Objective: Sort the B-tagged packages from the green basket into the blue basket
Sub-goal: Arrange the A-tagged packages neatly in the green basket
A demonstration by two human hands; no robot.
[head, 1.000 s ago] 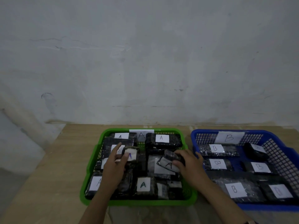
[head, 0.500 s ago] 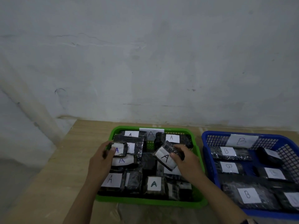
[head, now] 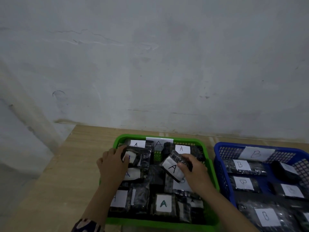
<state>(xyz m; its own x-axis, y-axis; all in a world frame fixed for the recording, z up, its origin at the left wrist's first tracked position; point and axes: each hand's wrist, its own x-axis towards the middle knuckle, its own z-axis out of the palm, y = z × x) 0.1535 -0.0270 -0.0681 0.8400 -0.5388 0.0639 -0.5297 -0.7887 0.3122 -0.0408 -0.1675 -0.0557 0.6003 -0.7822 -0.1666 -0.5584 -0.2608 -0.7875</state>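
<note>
Against a stained, cracked grey wall (head: 150, 64), a pale wooden worktop (head: 63, 173) carries two plastic baskets side by side. At centre stands the green basket (head: 211, 166), packed with dark, film-wrapped packages, most showing white tags marked A; a large A card (head: 158, 143) leans on its far rim. Just to its right sits the blue basket (head: 222, 178), with a B card (head: 256, 154) on its far wall and B-tagged packages (head: 241, 165) lying in rows inside.

A person reaches into the green basket with both hands. The left hand (head: 112, 166), a patterned sleeve (head: 86, 226) showing at the wrist, has its fingers curled round a small dark package (head: 131, 157) near the basket's far left corner; the tag on it is too blurred to read. The right hand (head: 194, 171) grips an A-tagged package (head: 172, 168) by its right end, holding it tilted and lifted above the pile in the middle of the basket. Directly under that raised package, partly hidden by it and the right hand, lies a package with a white tag (head: 182, 183) whose visible edge appears to show part of a B. Nearer the onlooker, an A tag in green ink (head: 163, 203) faces up in the front row.
</note>
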